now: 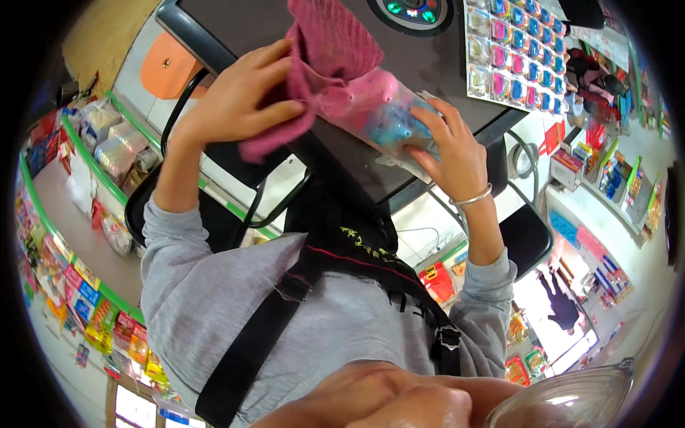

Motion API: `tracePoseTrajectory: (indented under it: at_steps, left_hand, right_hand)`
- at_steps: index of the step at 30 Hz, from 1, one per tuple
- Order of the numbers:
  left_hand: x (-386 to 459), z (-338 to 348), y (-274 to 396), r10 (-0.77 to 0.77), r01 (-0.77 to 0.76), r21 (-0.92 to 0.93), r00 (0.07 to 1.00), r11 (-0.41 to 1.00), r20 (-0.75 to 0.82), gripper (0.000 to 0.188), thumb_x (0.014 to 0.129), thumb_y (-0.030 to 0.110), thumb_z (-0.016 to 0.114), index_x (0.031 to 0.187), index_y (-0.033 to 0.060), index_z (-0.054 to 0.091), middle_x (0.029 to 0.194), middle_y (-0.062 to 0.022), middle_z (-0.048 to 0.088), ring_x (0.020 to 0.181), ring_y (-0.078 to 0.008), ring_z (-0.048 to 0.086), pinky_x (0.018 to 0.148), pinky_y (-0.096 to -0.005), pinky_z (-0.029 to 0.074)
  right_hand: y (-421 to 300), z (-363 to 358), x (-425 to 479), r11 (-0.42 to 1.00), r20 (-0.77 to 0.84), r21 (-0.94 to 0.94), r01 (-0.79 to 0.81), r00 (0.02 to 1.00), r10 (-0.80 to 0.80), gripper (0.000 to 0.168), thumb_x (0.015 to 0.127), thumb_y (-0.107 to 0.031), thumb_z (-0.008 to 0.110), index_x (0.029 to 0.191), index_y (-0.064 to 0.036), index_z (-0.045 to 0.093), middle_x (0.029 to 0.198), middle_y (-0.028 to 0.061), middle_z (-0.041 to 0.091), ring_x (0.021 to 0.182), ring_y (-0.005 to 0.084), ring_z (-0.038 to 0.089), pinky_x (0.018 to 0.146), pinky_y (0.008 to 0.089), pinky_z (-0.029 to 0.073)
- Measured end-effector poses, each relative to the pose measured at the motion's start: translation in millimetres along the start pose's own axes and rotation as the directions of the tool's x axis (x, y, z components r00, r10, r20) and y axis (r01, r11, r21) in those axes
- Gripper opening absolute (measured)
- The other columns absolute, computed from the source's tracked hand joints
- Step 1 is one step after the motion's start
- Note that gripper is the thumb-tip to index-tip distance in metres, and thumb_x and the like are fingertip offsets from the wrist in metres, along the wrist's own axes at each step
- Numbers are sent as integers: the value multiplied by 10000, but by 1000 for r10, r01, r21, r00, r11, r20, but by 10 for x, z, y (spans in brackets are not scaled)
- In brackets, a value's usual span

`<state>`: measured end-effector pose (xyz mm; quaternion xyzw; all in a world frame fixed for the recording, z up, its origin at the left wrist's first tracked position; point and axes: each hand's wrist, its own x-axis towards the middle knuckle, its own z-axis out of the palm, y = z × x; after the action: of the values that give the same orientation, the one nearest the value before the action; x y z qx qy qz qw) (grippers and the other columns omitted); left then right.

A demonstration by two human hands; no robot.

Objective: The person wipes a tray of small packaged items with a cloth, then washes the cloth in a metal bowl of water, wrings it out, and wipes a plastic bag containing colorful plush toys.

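My left hand (235,99) grips a pink ribbed knit cloth (340,40) by its near edge, with the thumb over the fabric. One flap of the knit hangs below that hand. Against the cloth lies a clear plastic package (382,115) with pink and blue contents. What these contents are, I cannot tell. My right hand (452,147), with a silver bangle at the wrist, holds the package's lower right end between thumb and fingers. Both the cloth and the package are over a dark table (428,69).
At the table's far right lies a sheet of small blister-packed items (516,59). A round panel with lit green buttons (412,13) is set in the tabletop. An orange seat (171,67) and black chairs (524,241) stand around. Shelves of packaged goods (101,299) line the left.
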<state>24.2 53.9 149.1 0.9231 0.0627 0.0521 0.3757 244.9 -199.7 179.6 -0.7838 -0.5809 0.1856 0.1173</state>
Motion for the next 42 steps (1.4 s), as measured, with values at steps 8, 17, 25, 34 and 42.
tracePoseTrajectory:
  at_steps: [8,17,25,34,42]
  left_hand:
    - [182,511,-245,192,22,383,837,923,-512,470,679,125,746,1075,14,519,1057,-184,570,999,-403,518,883,-416,442]
    - [-75,-37,-5,-440,-152,-438,27,886,-898,274,876,249,614,1049,36,624,967,-77,652,849,-199,624,733,-338,501]
    - [-930,113,-635,-440,450,-27,857,893,-270,281,970,287,526,1063,63,667,804,40,576,732,-59,543,704,-213,458]
    - [413,1744,-726,-343,13,-343,7,939,-939,206,916,149,497,991,17,635,958,-186,652,877,-365,606,794,-423,464]
    - [-203,1912,-1082,17,341,251,562,906,-827,216,830,148,517,998,78,632,987,-138,635,924,-340,594,839,-453,439]
  right_hand:
    - [24,-9,-40,999,5,2,42,999,-42,545,725,-229,739,1222,-248,515,1258,58,507,1044,306,585,761,428,517]
    - [89,39,-62,992,-29,0,123,992,-123,519,748,-256,725,1224,-240,517,1222,27,525,1052,271,583,795,406,510]
    - [104,52,-59,990,-35,0,144,989,-144,522,746,-257,731,1221,-216,519,1196,30,532,1057,264,577,807,391,507]
    - [96,80,-8,980,-35,-35,195,980,-196,520,745,-252,733,1209,-160,516,1183,64,539,1083,280,555,846,382,494]
    - [103,89,-23,974,-43,-72,215,975,-218,542,736,-244,742,1210,-127,506,1182,84,535,1115,283,531,871,376,479]
